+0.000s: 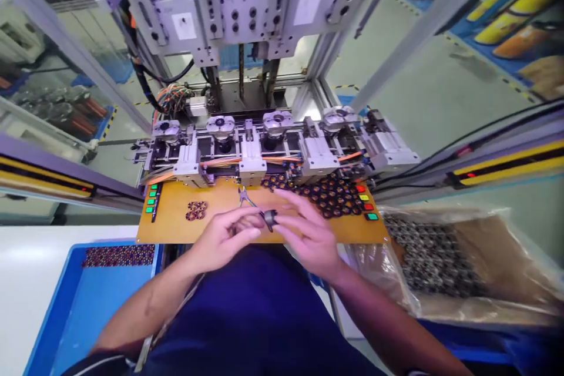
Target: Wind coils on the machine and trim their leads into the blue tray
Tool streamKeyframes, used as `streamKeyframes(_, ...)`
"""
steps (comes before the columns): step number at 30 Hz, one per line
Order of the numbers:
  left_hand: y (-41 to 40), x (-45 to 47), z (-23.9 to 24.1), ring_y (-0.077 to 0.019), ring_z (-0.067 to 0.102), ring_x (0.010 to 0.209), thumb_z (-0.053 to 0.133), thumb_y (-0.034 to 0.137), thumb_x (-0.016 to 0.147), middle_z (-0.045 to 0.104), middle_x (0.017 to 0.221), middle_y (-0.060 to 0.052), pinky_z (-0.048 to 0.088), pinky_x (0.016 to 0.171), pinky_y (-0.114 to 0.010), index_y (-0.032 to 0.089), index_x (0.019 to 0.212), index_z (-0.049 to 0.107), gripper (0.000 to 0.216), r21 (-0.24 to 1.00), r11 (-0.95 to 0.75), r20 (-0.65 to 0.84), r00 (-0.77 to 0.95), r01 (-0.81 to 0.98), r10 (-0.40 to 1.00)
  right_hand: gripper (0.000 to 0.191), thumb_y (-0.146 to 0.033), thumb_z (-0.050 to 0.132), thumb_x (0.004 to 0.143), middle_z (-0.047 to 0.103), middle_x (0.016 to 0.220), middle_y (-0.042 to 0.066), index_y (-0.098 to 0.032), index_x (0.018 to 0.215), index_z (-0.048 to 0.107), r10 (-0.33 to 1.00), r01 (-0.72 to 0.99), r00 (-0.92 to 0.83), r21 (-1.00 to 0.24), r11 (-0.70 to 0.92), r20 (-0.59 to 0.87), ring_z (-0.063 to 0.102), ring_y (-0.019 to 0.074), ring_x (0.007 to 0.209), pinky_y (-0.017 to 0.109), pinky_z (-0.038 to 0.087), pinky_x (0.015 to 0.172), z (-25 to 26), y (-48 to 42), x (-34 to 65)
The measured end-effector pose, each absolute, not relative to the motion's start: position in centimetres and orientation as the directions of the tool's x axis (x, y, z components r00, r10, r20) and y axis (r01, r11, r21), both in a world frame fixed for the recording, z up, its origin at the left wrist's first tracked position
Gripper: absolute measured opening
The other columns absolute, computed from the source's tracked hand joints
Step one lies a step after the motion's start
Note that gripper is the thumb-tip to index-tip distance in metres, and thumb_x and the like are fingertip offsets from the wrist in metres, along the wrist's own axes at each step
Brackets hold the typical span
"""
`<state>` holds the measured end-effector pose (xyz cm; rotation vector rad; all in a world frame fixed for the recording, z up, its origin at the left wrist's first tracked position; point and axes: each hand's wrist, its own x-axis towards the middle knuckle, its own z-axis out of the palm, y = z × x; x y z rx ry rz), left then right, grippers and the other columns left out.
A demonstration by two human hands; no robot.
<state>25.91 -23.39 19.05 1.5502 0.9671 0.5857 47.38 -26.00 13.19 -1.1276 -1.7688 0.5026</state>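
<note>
Over the front of the amber work board, my right hand (pixel 308 234) pinches a small dark cylindrical part (pixel 269 219) between thumb and fingertips. My left hand (pixel 227 239) is just left of that part, its fingers curled and its thumb stretched toward it. Whether those curled fingers grip anything is hidden. A pair of pliers (pixel 243 195) points away from me, its jaws beyond my left fingertips and its handles partly covered by my hands. Many dark round parts with copper-coloured centres (pixel 332 197) lie on the board beyond my right hand.
Clamp fixtures (pixel 251 155) line the back of the amber board (pixel 170 226). Several reddish round parts (pixel 196 210) sit on its left. Green buttons (pixel 150 209) and coloured buttons (pixel 368 207) flank it. A blue bin (pixel 66 282) stands left, a plastic-lined box of metal parts (pixel 434 258) right.
</note>
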Motion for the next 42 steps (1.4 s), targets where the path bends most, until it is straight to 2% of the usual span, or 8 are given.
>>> streamKeyframes(2,-23.8,25.9,19.1,-0.0182,0.072,0.088,0.062,0.038,0.091,0.075,0.106,-0.011,0.058,0.078,-0.028,0.015,0.126,0.064,0.043,0.986,0.081,-0.143,0.501,0.144,0.854,0.019,-0.010,0.063,0.089,0.053,0.140,0.009,-0.023,0.103,0.069,0.847,0.231,-0.134,-0.815,0.531,0.514,0.060,0.0202,0.119,0.034,0.055,0.095,15.6,-25.9,45.2)
streamKeyframes(4,-24.1,25.6,19.2,-0.0180,0.071,0.087,0.067,0.036,0.088,0.075,0.105,-0.011,0.057,0.076,-0.028,0.014,0.120,0.067,0.039,0.988,0.004,-0.068,0.406,0.156,0.911,0.022,-0.009,0.063,0.089,0.055,0.138,0.009,-0.023,0.105,0.068,0.860,0.078,-0.157,-0.862,0.502,0.486,0.061,0.0195,0.117,0.034,0.054,0.095,16.9,-25.5,43.8)
streamKeyframes(8,-24.5,24.6,19.4,-0.0185,0.070,0.084,0.071,0.028,0.084,0.076,0.097,-0.009,0.056,0.077,-0.031,0.016,0.111,0.070,0.029,0.878,-0.324,0.219,0.306,0.353,0.927,0.011,-0.015,0.060,0.092,0.062,0.130,0.010,-0.022,0.095,0.069,0.913,-0.044,-0.231,-0.941,0.335,0.336,0.062,0.0214,0.118,0.038,0.053,0.100,17.2,-24.5,42.3)
streamKeyframes(11,-24.4,24.2,19.4,-0.0191,0.071,0.087,0.069,0.026,0.085,0.076,0.096,-0.008,0.057,0.079,-0.032,0.019,0.110,0.070,0.026,0.817,-0.382,0.281,0.279,0.433,0.918,0.012,-0.016,0.060,0.093,0.064,0.126,0.009,-0.022,0.093,0.069,0.911,-0.052,-0.273,-0.950,0.307,0.309,0.063,0.0213,0.116,0.039,0.054,0.100,17.4,-24.0,41.8)
streamKeyframes(17,-24.4,22.3,18.0,-0.0192,0.072,0.090,0.076,0.028,0.080,0.075,0.106,-0.009,0.059,0.085,-0.034,0.020,0.129,0.060,0.052,0.850,-0.287,0.230,0.178,0.442,0.957,0.013,-0.020,0.057,0.095,0.070,0.111,0.008,-0.020,0.092,0.070,0.815,0.201,-0.419,-0.834,0.514,0.401,0.069,0.0185,0.100,0.033,0.059,0.088,19.5,-19.1,45.4)
streamKeyframes(23,-25.3,16.8,11.6,-0.0213,0.069,0.096,0.070,0.034,0.084,0.072,0.109,-0.011,0.056,0.091,-0.038,0.017,0.124,0.061,0.044,0.844,0.024,0.130,-0.248,0.535,0.960,0.012,-0.021,0.063,0.085,0.072,0.101,0.010,-0.016,0.082,0.074,0.840,0.512,-0.300,-0.667,0.542,0.453,0.068,0.0237,0.096,0.042,0.055,0.093,19.2,-6.9,53.5)
streamKeyframes(27,-25.7,14.3,7.6,-0.0225,0.068,0.099,0.069,0.045,0.082,0.069,0.113,-0.013,0.054,0.093,-0.040,0.016,0.123,0.059,0.051,0.848,0.159,0.107,-0.457,0.506,0.883,0.012,-0.018,0.064,0.083,0.072,0.106,0.008,-0.016,0.082,0.076,0.828,0.599,-0.371,-0.574,0.559,0.420,0.068,0.0234,0.098,0.042,0.054,0.094,17.4,-2.5,55.5)
streamKeyframes(42,-25.6,13.6,6.2,-0.0250,0.065,0.111,0.062,0.057,0.084,0.067,0.123,-0.015,0.049,0.102,-0.046,0.018,0.128,0.054,0.059,0.846,0.313,-0.059,-0.508,0.432,0.860,0.018,-0.018,0.059,0.087,0.073,0.103,0.007,-0.016,0.089,0.076,0.762,0.652,-0.541,-0.394,0.647,0.356,0.066,0.0239,0.098,0.041,0.053,0.092,15.3,-0.5,55.0)
